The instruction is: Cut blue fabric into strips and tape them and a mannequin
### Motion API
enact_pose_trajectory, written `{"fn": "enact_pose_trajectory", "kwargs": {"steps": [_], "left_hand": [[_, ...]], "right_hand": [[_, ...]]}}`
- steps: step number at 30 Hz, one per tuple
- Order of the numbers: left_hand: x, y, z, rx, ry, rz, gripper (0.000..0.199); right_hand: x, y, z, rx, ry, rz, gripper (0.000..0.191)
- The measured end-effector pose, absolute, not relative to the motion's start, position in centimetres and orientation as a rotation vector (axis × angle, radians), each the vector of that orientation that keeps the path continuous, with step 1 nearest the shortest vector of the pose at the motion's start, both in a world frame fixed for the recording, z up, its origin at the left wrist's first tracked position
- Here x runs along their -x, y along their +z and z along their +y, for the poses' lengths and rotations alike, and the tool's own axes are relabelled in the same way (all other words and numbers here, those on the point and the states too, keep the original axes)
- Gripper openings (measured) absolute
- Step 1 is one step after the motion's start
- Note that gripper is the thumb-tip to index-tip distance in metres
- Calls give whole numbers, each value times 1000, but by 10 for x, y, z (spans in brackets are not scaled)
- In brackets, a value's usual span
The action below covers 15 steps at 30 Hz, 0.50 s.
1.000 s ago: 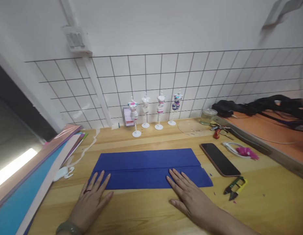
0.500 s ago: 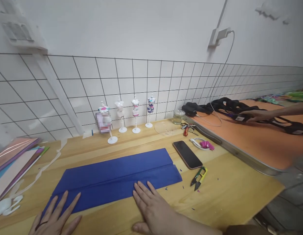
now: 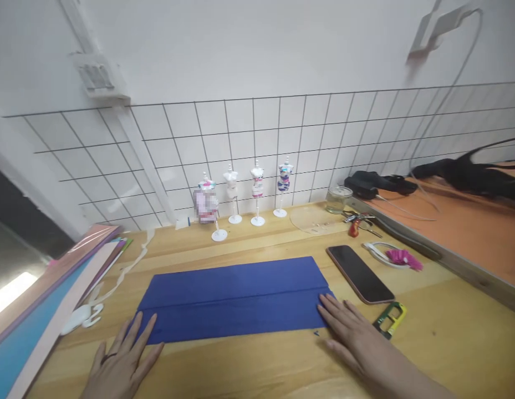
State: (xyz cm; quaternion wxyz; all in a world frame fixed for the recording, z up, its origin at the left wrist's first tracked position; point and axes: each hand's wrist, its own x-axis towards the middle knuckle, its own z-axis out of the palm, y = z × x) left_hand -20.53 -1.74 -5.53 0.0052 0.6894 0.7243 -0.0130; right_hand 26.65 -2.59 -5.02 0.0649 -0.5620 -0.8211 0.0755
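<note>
A long blue piece of cloth (image 3: 240,310) lies folded flat on the wooden table (image 3: 249,366), with a fold line running along its length. At its near left corner rests my left hand (image 3: 124,354), fingers spread and a dark ring on one of them. My right hand (image 3: 361,338) lies flat with its fingertips on the cloth's right end. Nothing is gripped in either hand. Just beyond my right hand are yellow-green thread snips (image 3: 396,318), their blades partly hidden by the hand, and a dark phone (image 3: 360,274).
Several small white mannequins (image 3: 257,185) stand along the wall grid. A glass jar (image 3: 338,200), keys (image 3: 355,226) and a white cable with a pink scrunchie (image 3: 402,258) lie at back right. Coloured sheets (image 3: 61,293) and a white hook-shaped object (image 3: 80,318) are left. An orange surface (image 3: 482,221) adjoins right.
My right hand has slid right, from the cloth's near edge to its right end, partly covering the snips. The view has turned left. Another person's hand at the right has left the picture.
</note>
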Motion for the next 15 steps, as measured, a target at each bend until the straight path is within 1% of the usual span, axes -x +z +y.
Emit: {"fn": "enact_pose_trajectory", "kwargs": {"steps": [2, 4, 6, 8, 11, 15], "left_hand": [[207, -44, -15, -2111, -13, 2269, 55], [212, -37, -9, -2082, 209, 2226, 56], [220, -33, -3, -2027, 464, 2195, 54], [229, -34, 3, -1960, 609, 2184, 52], [242, -39, 9, -1891, 681, 2162, 51], [252, -41, 14, -1854, 726, 2060, 54]], "right_hand": [[-272, -52, -16, 1690, 122, -2406, 49], [-275, -53, -4, 1638, 55, -2346, 42], [-276, -54, 8, 1586, 48, -2327, 38], [-278, -55, 18, 1575, 98, -2342, 40], [-280, -56, 26, 1620, 232, -2339, 41], [-281, -52, 30, 1601, 430, -2380, 29]]}}
